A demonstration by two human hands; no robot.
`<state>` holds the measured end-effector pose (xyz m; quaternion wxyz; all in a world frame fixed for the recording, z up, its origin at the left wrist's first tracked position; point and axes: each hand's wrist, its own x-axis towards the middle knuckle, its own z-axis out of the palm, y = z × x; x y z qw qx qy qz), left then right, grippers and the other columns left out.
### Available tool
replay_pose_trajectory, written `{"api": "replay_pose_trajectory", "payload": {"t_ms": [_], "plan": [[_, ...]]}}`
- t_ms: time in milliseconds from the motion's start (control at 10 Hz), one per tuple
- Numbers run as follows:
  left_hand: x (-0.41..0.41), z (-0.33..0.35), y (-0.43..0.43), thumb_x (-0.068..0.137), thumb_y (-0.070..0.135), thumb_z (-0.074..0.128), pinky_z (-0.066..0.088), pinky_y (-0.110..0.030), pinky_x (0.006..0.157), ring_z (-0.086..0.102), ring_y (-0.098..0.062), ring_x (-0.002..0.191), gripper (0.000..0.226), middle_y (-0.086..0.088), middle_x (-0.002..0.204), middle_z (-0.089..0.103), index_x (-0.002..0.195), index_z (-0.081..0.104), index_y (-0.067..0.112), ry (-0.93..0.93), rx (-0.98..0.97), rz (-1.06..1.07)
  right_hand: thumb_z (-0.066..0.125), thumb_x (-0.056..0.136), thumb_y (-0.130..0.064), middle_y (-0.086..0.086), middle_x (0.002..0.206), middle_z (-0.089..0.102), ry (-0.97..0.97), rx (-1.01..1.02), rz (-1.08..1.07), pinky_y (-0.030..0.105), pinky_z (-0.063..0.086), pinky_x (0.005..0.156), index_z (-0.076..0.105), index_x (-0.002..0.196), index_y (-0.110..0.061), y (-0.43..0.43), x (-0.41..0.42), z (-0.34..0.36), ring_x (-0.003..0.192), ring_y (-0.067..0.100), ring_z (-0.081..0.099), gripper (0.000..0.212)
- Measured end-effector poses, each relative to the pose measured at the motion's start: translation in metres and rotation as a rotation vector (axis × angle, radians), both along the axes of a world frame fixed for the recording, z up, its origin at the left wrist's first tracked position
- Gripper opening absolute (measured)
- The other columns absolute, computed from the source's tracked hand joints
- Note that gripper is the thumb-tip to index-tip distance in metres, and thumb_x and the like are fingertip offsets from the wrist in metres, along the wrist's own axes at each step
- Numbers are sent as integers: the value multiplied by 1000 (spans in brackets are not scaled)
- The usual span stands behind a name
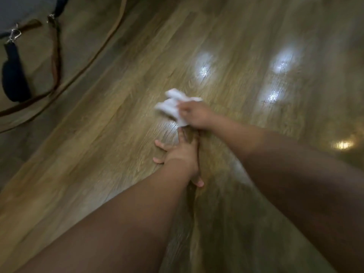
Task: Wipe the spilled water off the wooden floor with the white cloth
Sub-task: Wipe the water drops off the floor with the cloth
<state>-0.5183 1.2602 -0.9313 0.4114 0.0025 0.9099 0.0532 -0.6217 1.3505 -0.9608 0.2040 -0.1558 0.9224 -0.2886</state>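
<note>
One white cloth point(173, 106) and two hands are in view above a wooden floor point(110, 138). The cloth is soft fabric, crumpled into a lumpy wad with no clean edges. The right hand point(195, 115) grips it, fingers curled round the bunch. Its loose folds stick out beyond the fingers toward the upper left, so its long axis seems to run from the hand's lower edge up and to the left, though motion blur makes this uncertain. Its lower tip hangs just over a shiny wet patch point(170, 125) on the boards.

The left hand point(178, 155) lies flat on the floor just below the cloth, fingers straight and spread, holding nothing.

The floor is glossy laminate with a brown wood grain; its planks run diagonally from lower left to upper right. Four lamp reflections sit on it, three white and one warm yellow point(343, 144). At the upper left lie brown leather straps point(56, 56), a dark padded strap point(14, 75) and two metal clips point(14, 35).
</note>
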Motion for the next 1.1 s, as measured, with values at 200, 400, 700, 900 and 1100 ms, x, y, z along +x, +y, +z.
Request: {"api": "replay_pose_trajectory", "payload": {"t_ms": [200,400,700,900,1100], "plan": [[-12,-1,11,72,66,73,15,-80,105,-3,-59,143,115,-17,163,-9,156,6,25,165,26,-64,30,71,-71,11,151,42,66,283,-696,38,23,114,50,142,-20,259,63,-2,139,34,37,89],[-44,-48,47,99,61,19,-10,-67,113,-11,-28,152,65,-5,166,4,154,17,28,633,239,-337,26,89,-44,14,158,25,150,510,-784,56,23,113,35,150,-21,312,71,-29,140,45,29,65],[-49,-58,50,95,61,21,-9,-68,114,-11,-28,152,64,-1,166,4,153,23,35,611,189,-359,19,94,-49,2,164,-4,-88,543,-873,67,2,115,15,153,-37,274,-87,-27,148,41,-5,60],[-53,-58,47,80,54,44,6,-71,112,31,-39,141,64,-8,146,49,137,56,26,509,143,-381,28,96,-41,0,161,1,274,380,145,62,0,115,20,152,-41,19,-107,-25,147,40,-5,56],[-52,-65,43,75,52,49,14,-71,108,36,-38,135,58,-6,133,59,125,65,27,638,210,-391,30,100,-37,-8,164,1,260,284,188,43,9,121,17,153,-41,14,-100,-18,150,26,1,54]]}}
